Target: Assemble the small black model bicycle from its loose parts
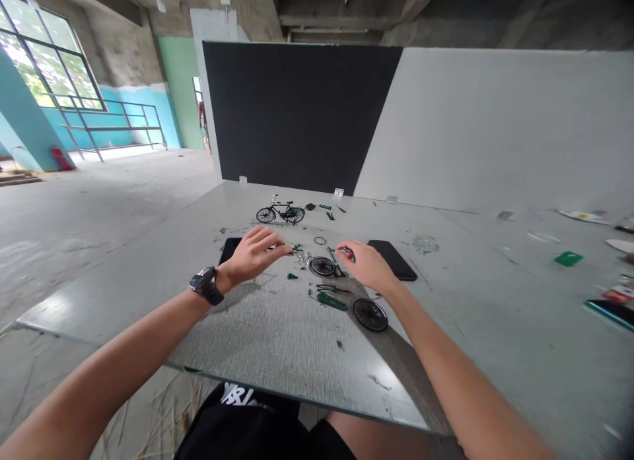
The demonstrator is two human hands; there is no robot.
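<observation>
My left hand (255, 253), a watch (207, 285) on its wrist, hovers above the table with thumb and fingertips pinched together. What it pinches is too small to make out, beside small green parts and clear bits. Across from it, my right hand (369, 263) is also closed in a pinch, with something small and red (349, 253) at its fingertips. Between the hands lies a spoked toy wheel (322, 266); a second spoked wheel (370, 314) rests nearer me, under my right forearm. Dark green frame-like pieces (331, 301) lie beside it.
An assembled model bicycle (281, 212) stands farther back on the grey table (277, 341). A thin ring (319, 240) lies before it. A black flat case (393, 259) is right of my right hand; a green card (568, 258) lies far right. A black-and-white panel (302, 110) borders the back.
</observation>
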